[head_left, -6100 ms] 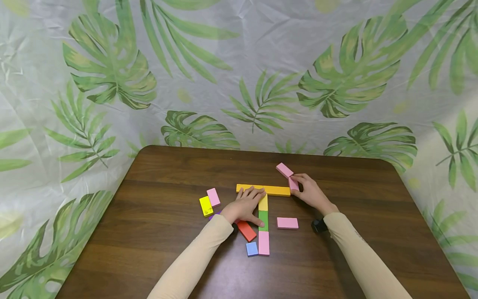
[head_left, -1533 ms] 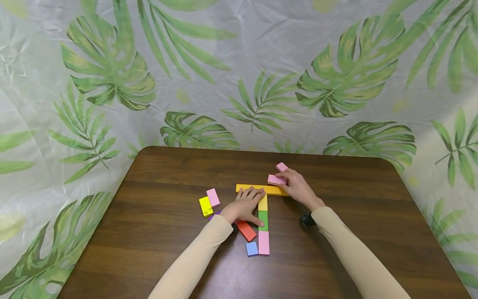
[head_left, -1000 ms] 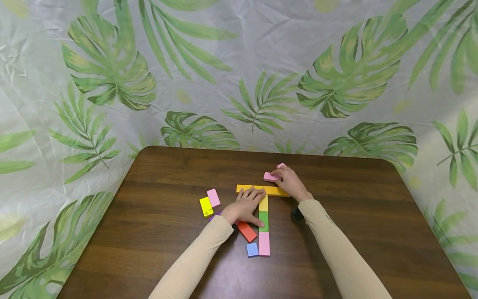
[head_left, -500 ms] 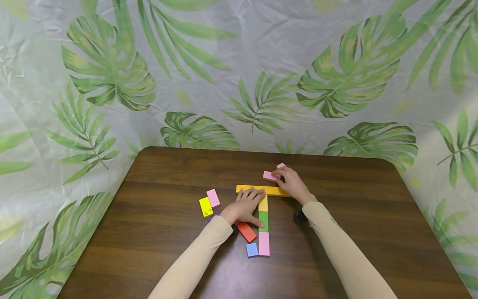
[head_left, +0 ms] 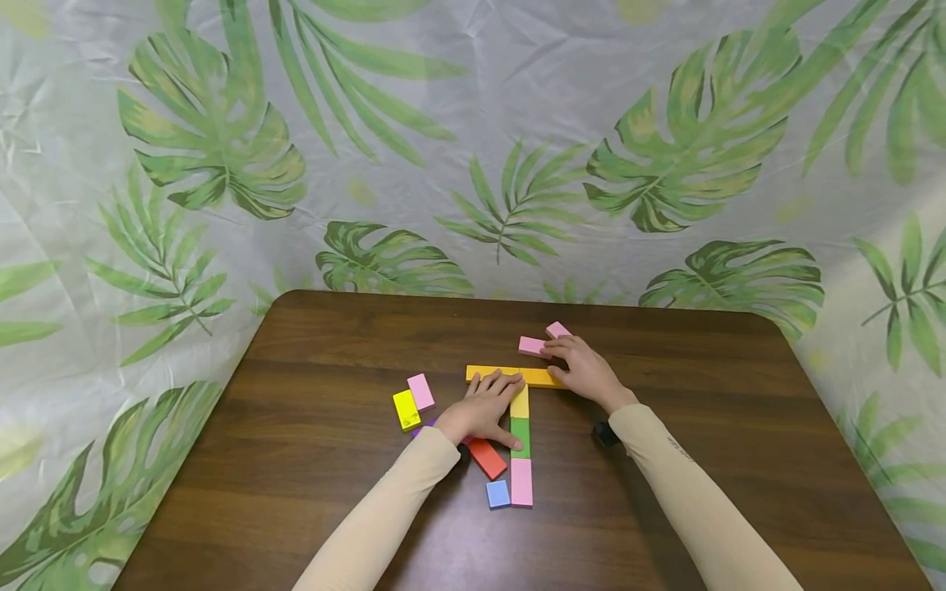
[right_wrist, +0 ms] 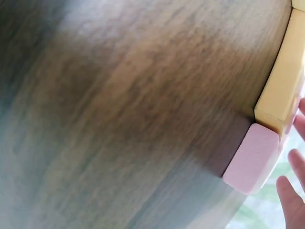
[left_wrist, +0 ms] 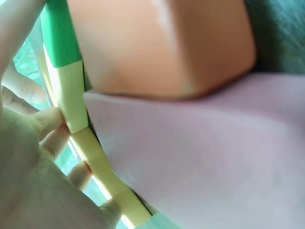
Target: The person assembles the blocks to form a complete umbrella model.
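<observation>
My left hand (head_left: 484, 410) lies with spread fingers across a T of wooden blocks, its fingertips on the orange row (head_left: 547, 377) and its thumb on the green block (head_left: 521, 437). A pale yellow block (head_left: 521, 402) and a pink block (head_left: 521, 483) continue the stem. Beyond the row, my right hand (head_left: 589, 373) has its index fingertip at the right end of a flat pink block (head_left: 532, 345), its thumb spread away. Partly behind that hand shows another pink block (head_left: 557, 330). In the right wrist view, a pink block (right_wrist: 251, 158) meets the row's end; the head view hides it.
Left of the stem lie a red block (head_left: 488, 460), a small blue block (head_left: 498, 494) and a purple block (head_left: 423, 428) partly under the left wrist. Farther left are a yellow block (head_left: 406, 410) and a pink block (head_left: 420, 391). A leaf-patterned cloth (head_left: 532, 107) hangs behind the brown table (head_left: 296, 492).
The pink block that lay right of the stem is gone from there; one now lies beyond the orange row. My right hand's thumb has parted from it. My left hand has stayed put.
</observation>
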The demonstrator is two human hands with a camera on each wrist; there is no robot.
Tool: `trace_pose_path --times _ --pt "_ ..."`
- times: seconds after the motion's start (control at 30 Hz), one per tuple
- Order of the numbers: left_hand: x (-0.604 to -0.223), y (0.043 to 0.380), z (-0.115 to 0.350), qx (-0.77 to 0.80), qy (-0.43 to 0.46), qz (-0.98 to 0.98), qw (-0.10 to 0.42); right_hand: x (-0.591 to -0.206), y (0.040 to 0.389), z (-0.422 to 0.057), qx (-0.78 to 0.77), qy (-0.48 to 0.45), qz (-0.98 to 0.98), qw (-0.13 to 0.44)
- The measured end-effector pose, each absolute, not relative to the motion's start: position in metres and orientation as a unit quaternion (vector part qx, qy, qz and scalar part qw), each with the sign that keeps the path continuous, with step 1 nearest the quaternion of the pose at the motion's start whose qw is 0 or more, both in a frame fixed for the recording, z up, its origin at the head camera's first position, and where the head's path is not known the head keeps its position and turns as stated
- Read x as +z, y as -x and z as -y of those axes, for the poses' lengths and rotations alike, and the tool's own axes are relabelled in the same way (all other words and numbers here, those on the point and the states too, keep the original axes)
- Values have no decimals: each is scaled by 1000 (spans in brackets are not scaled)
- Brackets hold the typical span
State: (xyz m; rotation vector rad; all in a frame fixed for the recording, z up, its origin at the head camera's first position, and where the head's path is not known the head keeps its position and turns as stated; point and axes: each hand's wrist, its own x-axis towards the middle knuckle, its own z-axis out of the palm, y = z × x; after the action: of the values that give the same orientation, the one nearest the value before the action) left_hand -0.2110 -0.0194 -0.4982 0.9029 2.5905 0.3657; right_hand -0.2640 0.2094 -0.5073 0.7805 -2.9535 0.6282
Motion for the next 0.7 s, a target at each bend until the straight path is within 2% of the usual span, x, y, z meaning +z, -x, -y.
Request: trace_pose_path --times 0.7 --pt "-501 213 19 126 -325 -919 184 -505 281 -199 152 -232 960 -28"
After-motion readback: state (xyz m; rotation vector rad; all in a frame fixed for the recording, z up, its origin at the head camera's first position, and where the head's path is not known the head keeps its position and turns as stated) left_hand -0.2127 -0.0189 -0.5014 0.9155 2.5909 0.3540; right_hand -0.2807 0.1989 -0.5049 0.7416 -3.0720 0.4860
